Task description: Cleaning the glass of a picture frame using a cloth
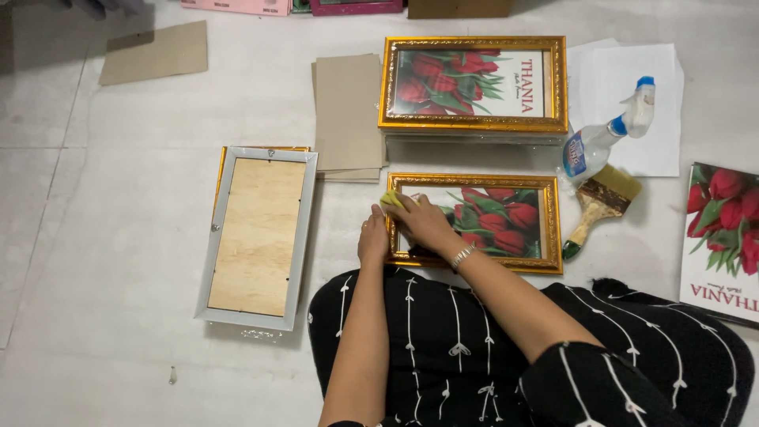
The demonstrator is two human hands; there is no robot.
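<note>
Gold-framed tulip picture (pixel 474 222) lies flat on the floor before the knees: rigid, glass probably fragile, safest held by its edges. Left hand (pixel 372 237) steadies its left edge, fingers together; right hand (pixel 423 221) presses a yellow cloth (pixel 390 199) onto the top-left corner.

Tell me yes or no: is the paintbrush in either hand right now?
No, the paintbrush lies on the floor right of the gold frame, while the right hand presses a yellow cloth there.
</note>
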